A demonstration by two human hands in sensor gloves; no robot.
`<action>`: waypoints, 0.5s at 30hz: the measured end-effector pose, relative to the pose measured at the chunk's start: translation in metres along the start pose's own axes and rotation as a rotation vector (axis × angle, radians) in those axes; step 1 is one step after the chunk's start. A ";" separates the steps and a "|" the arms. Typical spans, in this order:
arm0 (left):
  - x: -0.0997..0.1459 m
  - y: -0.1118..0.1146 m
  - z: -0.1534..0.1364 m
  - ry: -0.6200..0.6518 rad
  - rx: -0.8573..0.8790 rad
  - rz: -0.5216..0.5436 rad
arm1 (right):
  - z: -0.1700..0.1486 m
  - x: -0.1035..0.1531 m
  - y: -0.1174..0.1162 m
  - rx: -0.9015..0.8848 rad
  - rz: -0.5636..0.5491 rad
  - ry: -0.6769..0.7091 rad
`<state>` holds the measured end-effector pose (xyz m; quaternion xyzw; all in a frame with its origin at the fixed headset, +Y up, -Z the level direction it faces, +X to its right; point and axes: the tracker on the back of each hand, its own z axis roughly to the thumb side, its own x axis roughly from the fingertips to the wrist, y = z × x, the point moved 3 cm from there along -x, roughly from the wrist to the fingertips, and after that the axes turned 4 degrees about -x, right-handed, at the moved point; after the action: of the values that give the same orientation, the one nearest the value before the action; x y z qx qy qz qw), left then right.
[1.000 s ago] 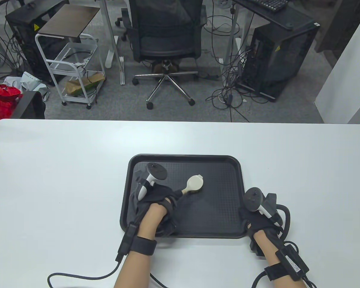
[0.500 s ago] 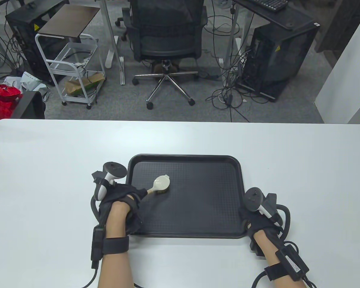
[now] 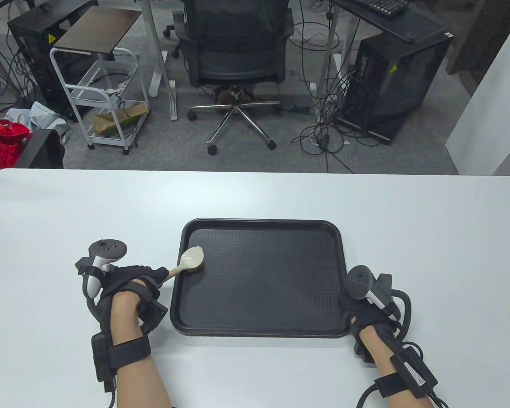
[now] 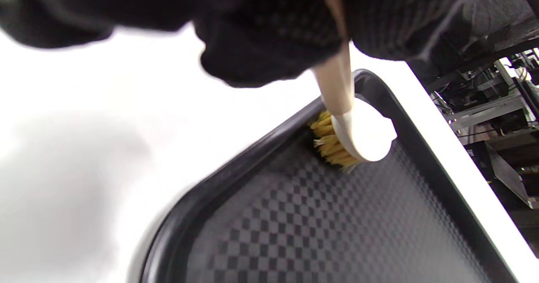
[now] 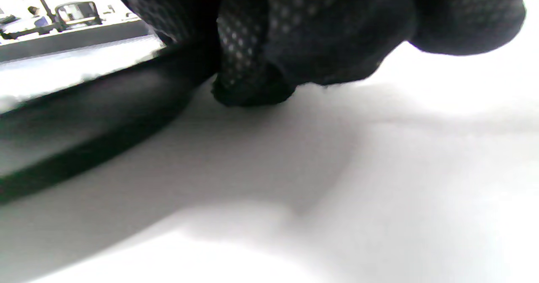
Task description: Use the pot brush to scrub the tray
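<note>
The left hand (image 3: 129, 284), at lower left of the table view, grips the handle of the one pot brush (image 3: 190, 260). The hand itself sits over the white table (image 3: 68, 221), just outside the tray's left rim. In the left wrist view the brush's yellow bristles (image 4: 330, 142) press on the textured floor right against that rim, near the tray's upper left corner.

The right hand (image 3: 361, 306), at lower right, rests at the lower right corner of the single black tray (image 3: 342, 255); in the right wrist view its fingers (image 5: 252, 64) curl onto the rim, one fingertip touching the table.

The tray lies at center of the table, nothing but the brush head inside it. Wide bare tabletop lies left, right and above it. One cable (image 3: 110, 393) trails from each wrist toward the bottom edge.
</note>
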<state>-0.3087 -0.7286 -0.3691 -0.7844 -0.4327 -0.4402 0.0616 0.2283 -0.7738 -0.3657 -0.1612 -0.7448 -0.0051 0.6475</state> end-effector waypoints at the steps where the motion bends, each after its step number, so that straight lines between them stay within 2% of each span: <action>1: 0.002 -0.001 0.002 0.004 -0.006 0.014 | 0.000 0.000 0.000 0.000 0.000 0.000; 3: 0.007 0.000 0.013 0.067 0.010 0.012 | 0.000 0.000 0.000 0.000 0.000 0.000; 6: 0.013 0.020 0.048 0.199 0.008 -0.053 | 0.000 0.000 0.000 0.000 0.000 0.000; 8: 0.015 0.041 0.077 0.259 -0.040 -0.081 | 0.000 0.000 0.000 0.001 0.000 0.000; 11: 0.019 0.086 0.123 0.366 -0.147 -0.149 | 0.000 0.001 0.000 0.004 -0.002 -0.001; 13: 0.023 0.109 0.143 0.424 -0.146 -0.215 | 0.000 0.000 0.000 0.003 -0.003 0.000; 15: 0.028 0.127 0.158 0.463 -0.176 -0.212 | 0.000 0.000 0.000 0.004 -0.004 0.001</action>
<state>-0.1082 -0.7144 -0.4077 -0.6154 -0.4469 -0.6478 0.0442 0.2280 -0.7734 -0.3655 -0.1584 -0.7449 -0.0050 0.6481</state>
